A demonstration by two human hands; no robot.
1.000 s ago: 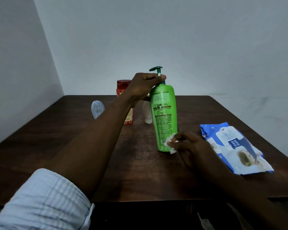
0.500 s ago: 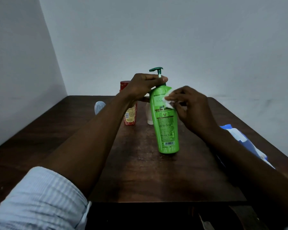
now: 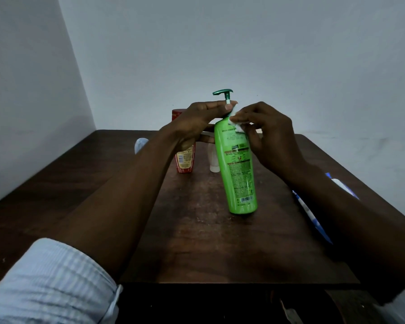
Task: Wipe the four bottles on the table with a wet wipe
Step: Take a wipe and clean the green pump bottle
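Observation:
A tall green pump bottle point(image 3: 237, 174) stands tilted a little near the middle of the dark wooden table point(image 3: 197, 242). My left hand point(image 3: 197, 123) grips its neck just under the dark green pump head. My right hand point(image 3: 264, 134) pinches a small white wet wipe point(image 3: 236, 123) against the bottle's shoulder. Behind stand a red bottle point(image 3: 184, 160), partly hidden by my left wrist, a small white bottle point(image 3: 213, 160) and a pale clear bottle point(image 3: 139, 145) at the far left.
A blue and white wet wipe packet point(image 3: 313, 218) lies at the right of the table, mostly hidden under my right forearm. White walls close the table in at the back and the left.
My right hand has carried the wipe from the bottle's base up its side to the shoulder by the neck. My left hand has kept its grip at the top.

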